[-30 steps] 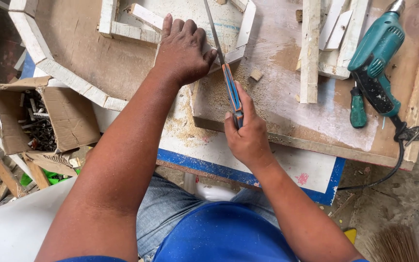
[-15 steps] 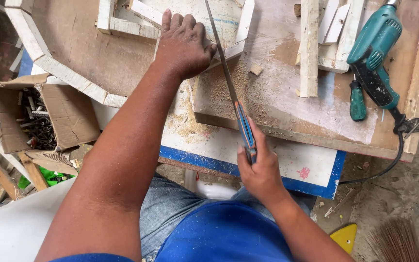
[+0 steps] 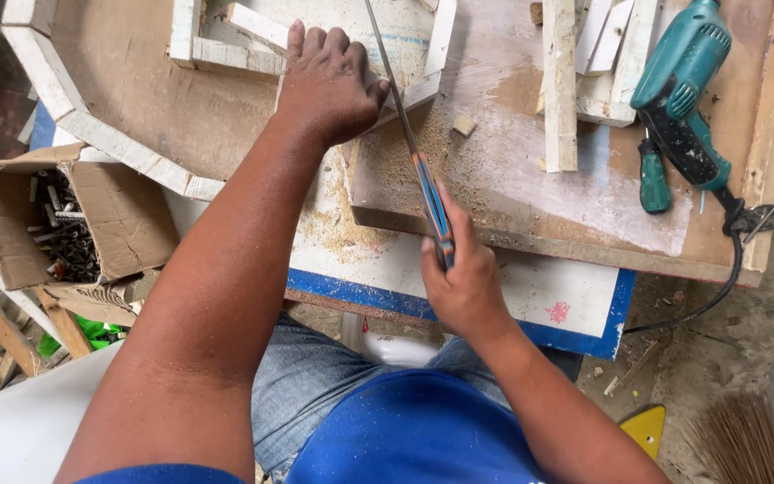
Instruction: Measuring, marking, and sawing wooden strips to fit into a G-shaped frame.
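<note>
Cluttered woodworking spot, seen from above: a rough bench (image 3: pixel 584 224) of stacked boards, dusted with sawdust, with a blue-edged white panel (image 3: pixel 548 309) sticking out under its near edge. The left hand (image 3: pixel 331 85) lay flat, fingers together, pressing down on a white-painted wood strip (image 3: pixel 423 88) near the bench's far side. The right hand (image 3: pixel 463 282) was closed in a fist around the blue-and-orange handle of a handsaw (image 3: pixel 414 152), held just off the near edge of the bench. The saw's thin blade ran up and away from the handle, crossing the wood strip right beside the left hand's thumb. A sawdust pile (image 3: pixel 342 220) sat below the cut, at the bench edge. A small wood offcut (image 3: pixel 464 125) lay just right of the blade. Further right, a long pale batten (image 3: pixel 560 85) lay lengthwise, next to more white scraps. A teal power drill (image 3: pixel 687 72) rested at the right end, cord trailing to the floor, and a green-handled screwdriver (image 3: pixel 653 175) lay touching it. On the left, an open cardboard box (image 3: pixel 118 215) held dark screws. A broom's bristles (image 3: pixel 745 444) showed at bottom right.
</note>
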